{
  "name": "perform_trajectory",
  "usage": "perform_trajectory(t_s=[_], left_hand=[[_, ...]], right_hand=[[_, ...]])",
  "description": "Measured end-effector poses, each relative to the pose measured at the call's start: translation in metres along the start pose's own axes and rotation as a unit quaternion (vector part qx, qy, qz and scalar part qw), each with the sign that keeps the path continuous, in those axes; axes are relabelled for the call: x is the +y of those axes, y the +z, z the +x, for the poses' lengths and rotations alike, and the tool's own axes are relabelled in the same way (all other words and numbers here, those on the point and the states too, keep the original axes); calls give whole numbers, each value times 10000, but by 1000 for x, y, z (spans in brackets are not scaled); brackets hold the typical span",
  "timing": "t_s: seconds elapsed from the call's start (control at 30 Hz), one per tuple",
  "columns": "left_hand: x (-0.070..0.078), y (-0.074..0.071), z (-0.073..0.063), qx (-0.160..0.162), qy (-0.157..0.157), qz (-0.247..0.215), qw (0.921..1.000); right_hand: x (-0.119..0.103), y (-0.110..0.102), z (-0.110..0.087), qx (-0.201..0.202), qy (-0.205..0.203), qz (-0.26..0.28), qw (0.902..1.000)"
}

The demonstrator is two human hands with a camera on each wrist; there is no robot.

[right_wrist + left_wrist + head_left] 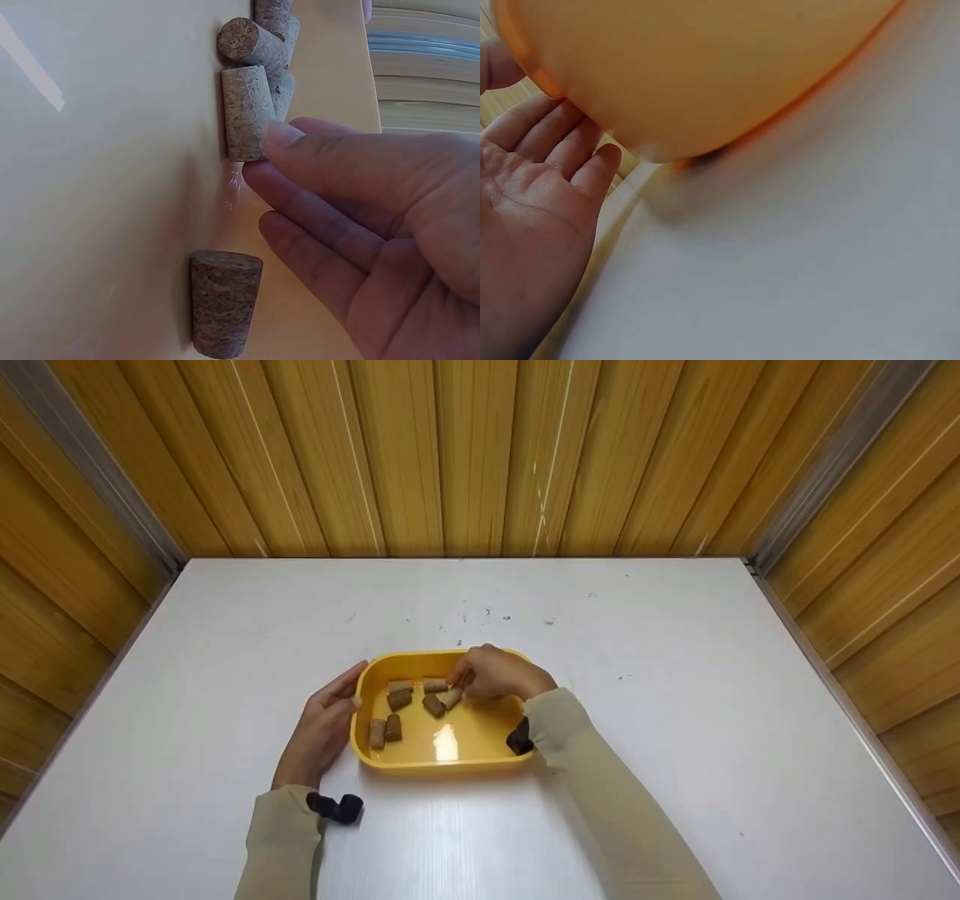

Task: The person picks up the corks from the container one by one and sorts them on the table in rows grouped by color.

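In the head view a yellow tray (450,767) holds several tapered cork stoppers, some light and some darker brown. My right hand (499,673) reaches into its far right part. Thumb and forefinger pinch the end of a light cork stopper (246,112), which lies beside others. Near these fingers, in the right wrist view, lies a dark cork stopper (225,304); in the head view the hand hides it. My left hand (322,727) rests against the tray's left side, thumb at the rim. The left wrist view shows its fingers fairly straight along the outer wall (682,82).
The tray stands on a white table (675,720) with small dark marks beyond it. Wood-patterned panels (476,457) rise behind and on both sides. More corks, such as a pair at the tray's left with a dark cork (394,727), lie apart from my right hand.
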State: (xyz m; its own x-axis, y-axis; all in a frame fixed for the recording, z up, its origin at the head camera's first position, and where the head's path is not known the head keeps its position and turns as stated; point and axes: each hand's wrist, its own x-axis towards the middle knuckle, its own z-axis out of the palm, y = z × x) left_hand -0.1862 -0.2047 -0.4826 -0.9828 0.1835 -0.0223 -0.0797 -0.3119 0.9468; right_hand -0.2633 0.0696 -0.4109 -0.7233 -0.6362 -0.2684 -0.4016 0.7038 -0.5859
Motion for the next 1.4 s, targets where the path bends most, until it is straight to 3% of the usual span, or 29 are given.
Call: perform_trajectory(t_s=[0.23,0.47,0.97,1.1,1.4], left_hand=[[1,0,0,-38,-35,15,10000],[3,1,-2,-102,-24,-9,9999],[0,-1,-1,-14,5,-40,10000],[-1,-1,0,18,-37,18,10000],[2,-1,0,-24,-99,-98,9999]], right_hand=[[-2,2,-1,-57,197,-43,9998],[0,5,-1,-88,-20,77,9999],[2,4,0,-82,-241,-371,9990],[3,3,-1,-79,-337,-279,9990],[-2,-9,-6,-144,-137,82,9998]])
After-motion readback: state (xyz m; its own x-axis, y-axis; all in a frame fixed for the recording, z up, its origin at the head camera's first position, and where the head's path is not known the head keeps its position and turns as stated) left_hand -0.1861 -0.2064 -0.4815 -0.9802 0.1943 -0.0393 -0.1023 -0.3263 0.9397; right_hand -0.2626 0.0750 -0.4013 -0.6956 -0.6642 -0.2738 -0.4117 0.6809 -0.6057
